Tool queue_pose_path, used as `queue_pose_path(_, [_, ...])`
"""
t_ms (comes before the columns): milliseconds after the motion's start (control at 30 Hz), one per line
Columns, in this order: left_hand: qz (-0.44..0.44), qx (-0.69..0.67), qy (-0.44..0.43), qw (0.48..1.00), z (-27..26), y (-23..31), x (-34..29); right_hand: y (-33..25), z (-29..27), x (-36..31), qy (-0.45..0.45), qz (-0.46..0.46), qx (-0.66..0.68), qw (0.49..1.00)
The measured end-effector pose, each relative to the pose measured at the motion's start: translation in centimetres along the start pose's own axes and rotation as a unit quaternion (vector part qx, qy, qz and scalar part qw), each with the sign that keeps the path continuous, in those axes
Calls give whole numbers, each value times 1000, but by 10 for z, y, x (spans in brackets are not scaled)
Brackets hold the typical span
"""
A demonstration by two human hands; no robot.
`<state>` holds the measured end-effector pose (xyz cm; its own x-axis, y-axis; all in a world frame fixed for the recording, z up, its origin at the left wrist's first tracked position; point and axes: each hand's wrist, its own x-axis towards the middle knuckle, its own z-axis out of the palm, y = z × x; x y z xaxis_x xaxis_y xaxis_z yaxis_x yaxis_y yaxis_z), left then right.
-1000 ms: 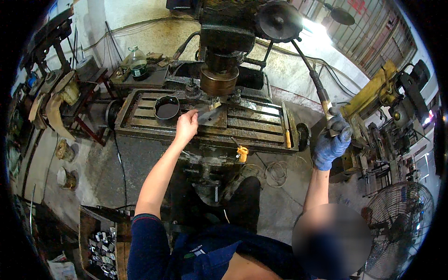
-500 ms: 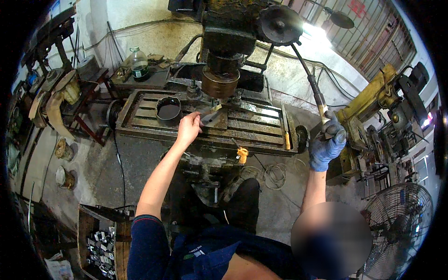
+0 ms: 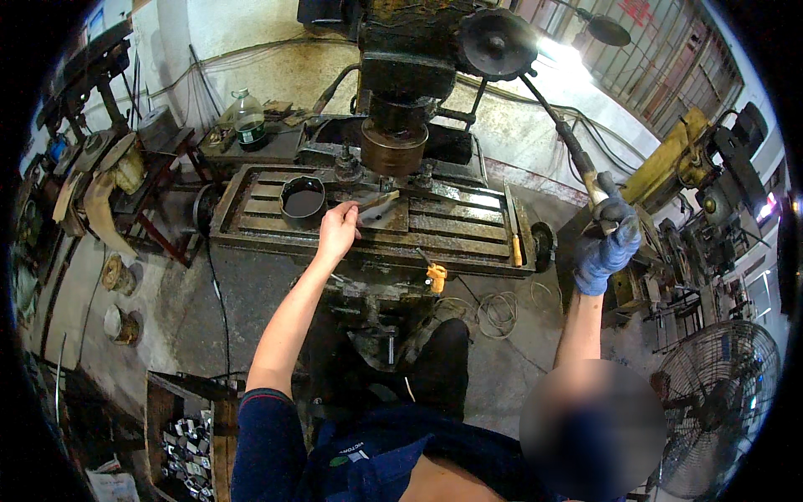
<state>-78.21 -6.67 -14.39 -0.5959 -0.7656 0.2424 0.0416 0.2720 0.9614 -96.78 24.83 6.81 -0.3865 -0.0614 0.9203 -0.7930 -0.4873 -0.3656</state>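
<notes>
My bare left hand (image 3: 338, 231) is closed round a brush (image 3: 378, 201), its pale tip pointing right beneath the drill press's round spindle head (image 3: 393, 147). A flat metal plate (image 3: 390, 219) lies below the brush on the slotted machine table (image 3: 468, 238). Just left of that hand stands a round pot (image 3: 303, 201) of dark liquid. Out to the right, my right hand (image 3: 606, 251), in a blue glove, is wrapped round the grip of a long feed lever (image 3: 577, 155) that slopes up to the machine's hub (image 3: 497, 43).
A yellow-handled tool (image 3: 515, 243) lies at the table's right end, and a yellow object (image 3: 436, 278) hangs at its front edge. A clear jug (image 3: 248, 121) stands behind left. At lower left is a wooden box (image 3: 155, 418) of metal parts; at right, a large fan (image 3: 711, 402).
My right hand has moved right and slightly up with the lever, which has swung the same way. My left hand stays nearly in place with the brush, whose tip shifts slightly.
</notes>
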Motion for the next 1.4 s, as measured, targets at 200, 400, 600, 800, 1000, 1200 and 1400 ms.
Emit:
queue_pose_path(200, [-17, -3, 15, 1000, 3, -3, 5, -4, 4, 20, -8, -36, -20, 999])
queue_pose_path(400, [-7, -46, 27, 999, 6, 2, 9, -6, 6, 42, 0, -69, -36, 997])
queue_pose_path(600, [-15, -27, 23, 999, 5, 1, 14, -18, 11, 69, -22, -121, -92, 988])
queue_pose_path(800, [-13, -18, 52, 998, 15, -10, 23, -15, 0, 114, -68, -189, -98, 975])
queue_pose_path(1000, [64, 65, 113, 989, 24, -19, 40, -12, -5, 175, -68, -259, -252, 930])
queue_pose_path(1200, [85, 115, 188, 972, 12, -15, 42, -6, -6, 201, -69, -288, -332, 896])
queue_pose_path(1400, [133, 130, 184, 965, 0, 5, 28, -26, -8, 186, -120, -243, -328, 905])
